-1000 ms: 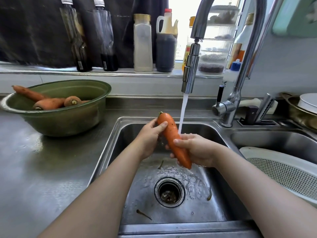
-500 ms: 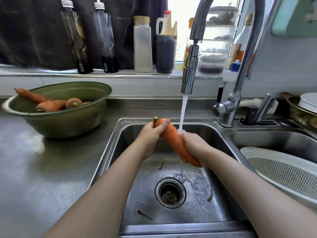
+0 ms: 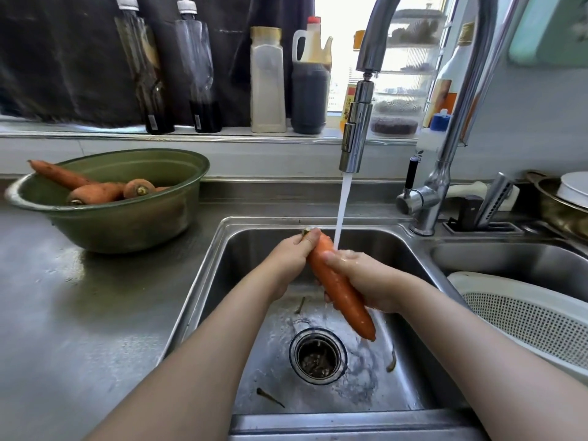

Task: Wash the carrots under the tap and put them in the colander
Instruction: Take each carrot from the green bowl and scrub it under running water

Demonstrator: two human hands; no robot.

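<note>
I hold one orange carrot (image 3: pixel 342 292) over the left sink basin (image 3: pixel 410 386), slanted with its tip down to the right. My left hand (image 3: pixel 291 257) grips its stem end. My right hand (image 3: pixel 366 281) wraps its middle, and the stream from the tap (image 3: pixel 356 135) falls on that hand and the carrot. A green bowl (image 3: pixel 127 218) on the counter at left holds several unwashed carrots (image 3: pixel 95 192). The white colander (image 3: pixel 534 316) sits in the right basin, and no carrots show in its visible part.
Bottles (image 3: pixel 267 81) line the sill behind the sink. The tap's base and lever (image 3: pixel 423 202) stand between the basins, with a knife holder (image 3: pixel 480 214) beside them. A metal pot with a white plate (image 3: pixel 569 198) sits far right. Scraps lie around the drain (image 3: pixel 318 356).
The carrot has tilted lower and its tip swung down to the right. My right hand slid along it under the stream while my left hand kept the stem end.
</note>
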